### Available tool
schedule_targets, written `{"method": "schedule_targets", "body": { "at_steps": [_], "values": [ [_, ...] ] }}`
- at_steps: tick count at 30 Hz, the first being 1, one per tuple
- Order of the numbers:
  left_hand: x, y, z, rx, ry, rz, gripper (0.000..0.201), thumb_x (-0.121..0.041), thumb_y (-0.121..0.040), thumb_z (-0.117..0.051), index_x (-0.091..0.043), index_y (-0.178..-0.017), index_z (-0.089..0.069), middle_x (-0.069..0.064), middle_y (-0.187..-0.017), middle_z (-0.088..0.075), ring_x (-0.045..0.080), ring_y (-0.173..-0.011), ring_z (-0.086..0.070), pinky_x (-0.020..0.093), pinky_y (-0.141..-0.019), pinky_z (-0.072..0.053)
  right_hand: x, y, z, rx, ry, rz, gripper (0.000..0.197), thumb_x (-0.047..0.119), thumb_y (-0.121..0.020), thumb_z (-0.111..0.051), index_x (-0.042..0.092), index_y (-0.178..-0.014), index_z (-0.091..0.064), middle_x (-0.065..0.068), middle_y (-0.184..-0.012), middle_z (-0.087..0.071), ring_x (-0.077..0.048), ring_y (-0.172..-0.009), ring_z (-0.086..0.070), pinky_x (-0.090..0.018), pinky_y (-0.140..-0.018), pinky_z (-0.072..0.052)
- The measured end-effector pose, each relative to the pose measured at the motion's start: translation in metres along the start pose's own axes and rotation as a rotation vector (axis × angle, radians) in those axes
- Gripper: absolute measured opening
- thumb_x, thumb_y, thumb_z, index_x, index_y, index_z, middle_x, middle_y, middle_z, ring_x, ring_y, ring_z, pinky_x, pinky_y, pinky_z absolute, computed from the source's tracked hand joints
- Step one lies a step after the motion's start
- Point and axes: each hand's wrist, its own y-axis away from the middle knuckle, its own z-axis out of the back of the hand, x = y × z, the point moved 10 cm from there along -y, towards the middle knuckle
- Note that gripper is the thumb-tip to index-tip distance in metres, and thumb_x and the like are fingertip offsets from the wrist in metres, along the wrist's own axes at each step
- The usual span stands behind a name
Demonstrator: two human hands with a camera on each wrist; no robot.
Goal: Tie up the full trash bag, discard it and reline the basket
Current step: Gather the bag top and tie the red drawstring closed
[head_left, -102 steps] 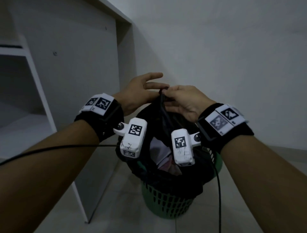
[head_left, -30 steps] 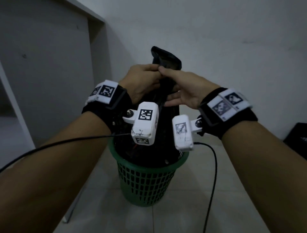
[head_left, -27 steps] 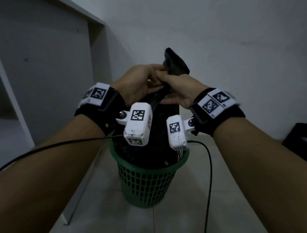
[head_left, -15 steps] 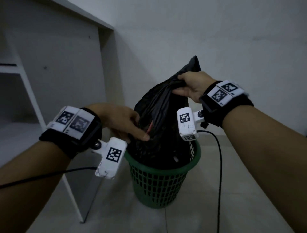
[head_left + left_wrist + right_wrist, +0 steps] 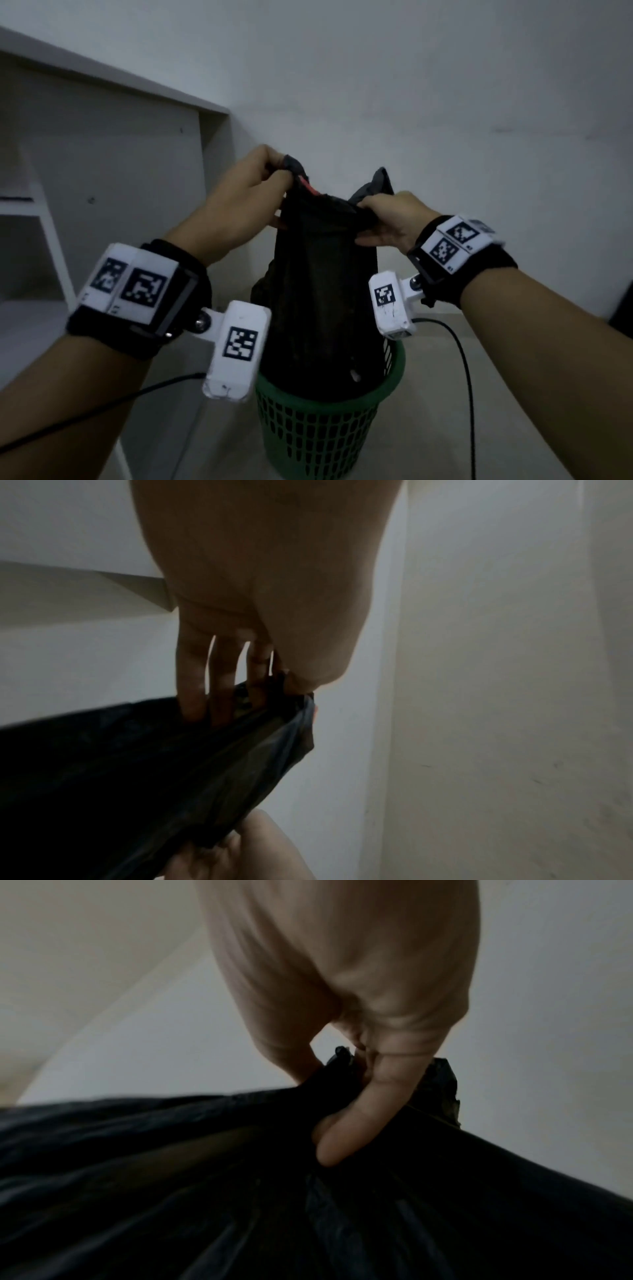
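Note:
A full black trash bag [image 5: 322, 301] stands tall out of the green mesh basket [image 5: 318, 435] on the floor. My left hand [image 5: 270, 181] pinches the bag's top left corner, where a bit of red shows. My right hand [image 5: 376, 219] grips the top right corner, and a tuft of plastic sticks up above it. The bag's mouth is stretched between the two hands. In the left wrist view my left hand's fingers [image 5: 222, 685] clamp the bag's edge [image 5: 267, 723]. In the right wrist view my curled right hand's fingers [image 5: 359, 1118] hold bunched black plastic [image 5: 240, 1191].
A white shelf unit [image 5: 113, 192] stands to the left of the basket, close to it. A plain wall [image 5: 445, 102] is right behind. Black cables [image 5: 462, 377] hang from both wrists, one dropping past the basket's right side. A dark object [image 5: 621, 318] shows at the right edge.
Half a second ago my left hand rested low on the bag's side; it has risen and taken the top left corner. My right hand has kept its grip, and the bag top now spreads between both.

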Motion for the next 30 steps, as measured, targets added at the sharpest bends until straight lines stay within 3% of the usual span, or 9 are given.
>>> {"method": "schedule_targets", "body": {
  "at_steps": [10,15,17,20,22,24,27,28,30],
  "values": [
    [-0.016,-0.017,-0.025,-0.139,0.051,-0.072,0.013,-0.040,-0.078,-0.062,-0.032,-0.088,-0.059,-0.008,-0.076,-0.068,0.022,-0.075,-0.069,0.050,-0.075,-0.058,0.038,0.018,0.019,0.114,0.290,0.082,0.011,0.010,-0.092,-0.061,0.001,-0.098,-0.059,-0.020,-0.087,-0.065,-0.026,-0.062,-0.067,-0.033,-0.055,-0.061],
    [0.002,0.002,-0.022,-0.221,0.200,-0.141,0.028,-0.037,-0.093,-0.056,-0.019,-0.115,-0.056,-0.006,-0.107,-0.065,0.006,-0.100,-0.064,0.022,-0.083,-0.050,0.038,0.024,0.023,0.110,0.280,0.138,0.005,0.004,-0.091,-0.059,0.002,-0.087,-0.059,-0.018,-0.081,-0.065,-0.026,-0.062,-0.067,-0.034,-0.060,-0.062],
    [0.009,0.017,-0.028,-0.119,0.183,-0.235,0.049,-0.045,-0.095,-0.047,-0.023,-0.139,-0.042,-0.010,-0.140,-0.050,-0.004,-0.128,-0.046,0.013,-0.099,-0.039,0.035,0.026,0.026,0.098,0.229,0.136,0.004,0.003,-0.090,-0.059,0.001,-0.087,-0.061,-0.018,-0.080,-0.066,-0.025,-0.060,-0.068,-0.032,-0.057,-0.061],
    [0.036,0.029,-0.045,-0.017,-0.126,-0.220,0.107,-0.068,-0.074,-0.062,-0.036,-0.155,0.001,-0.021,-0.160,-0.012,0.000,-0.147,-0.015,0.028,-0.118,-0.020,0.030,0.027,0.030,0.069,0.139,0.135,0.005,0.002,-0.090,-0.059,-0.001,-0.092,-0.062,-0.019,-0.087,-0.065,-0.026,-0.062,-0.067,-0.031,-0.054,-0.060],
    [0.060,0.026,-0.056,0.009,-0.247,-0.049,0.130,-0.067,-0.059,-0.079,-0.035,-0.155,0.003,-0.013,-0.158,-0.028,0.016,-0.146,-0.028,0.045,-0.116,-0.029,0.029,0.027,0.028,0.064,0.126,0.148,0.012,0.002,-0.090,-0.060,-0.004,-0.100,-0.063,-0.019,-0.091,-0.064,-0.025,-0.066,-0.067,-0.029,-0.051,-0.059],
    [0.072,0.025,-0.070,0.066,-0.252,0.038,0.112,-0.054,-0.062,-0.084,-0.016,-0.151,-0.027,-0.003,-0.141,-0.053,0.022,-0.132,-0.049,0.030,-0.103,-0.044,0.030,0.028,0.017,0.095,0.169,0.175,0.019,0.007,-0.091,-0.062,-0.003,-0.107,-0.063,-0.016,-0.092,-0.066,-0.024,-0.069,-0.065,-0.029,-0.055,-0.059],
    [0.077,0.031,-0.084,0.111,-0.499,0.113,0.048,-0.003,-0.086,-0.068,0.010,-0.129,-0.050,0.019,-0.135,-0.056,0.026,-0.118,-0.058,-0.006,-0.060,-0.037,0.036,0.036,-0.009,0.176,0.290,0.262,0.020,0.018,-0.088,-0.070,0.002,-0.099,-0.064,-0.010,-0.082,-0.065,-0.020,-0.065,-0.063,-0.031,-0.061,-0.055],
    [0.070,0.031,-0.084,0.086,-0.555,0.083,0.041,0.000,-0.090,-0.061,0.011,-0.129,-0.050,0.021,-0.137,-0.053,0.019,-0.110,-0.060,-0.006,-0.056,-0.035,0.039,0.039,-0.017,0.198,0.327,0.292,0.025,0.021,-0.086,-0.073,0.001,-0.097,-0.066,-0.010,-0.081,-0.065,-0.019,-0.068,-0.063,-0.033,-0.064,-0.055],
    [0.049,0.024,-0.080,-0.005,-0.488,0.012,0.053,-0.034,-0.098,-0.038,0.001,-0.137,-0.045,0.017,-0.142,-0.048,0.008,-0.102,-0.056,-0.003,-0.076,-0.036,0.042,0.046,-0.027,0.253,0.338,0.307,0.024,0.027,-0.084,-0.076,0.004,-0.088,-0.071,-0.009,-0.079,-0.065,-0.018,-0.069,-0.063,-0.033,-0.062,-0.055]
  ]
}}
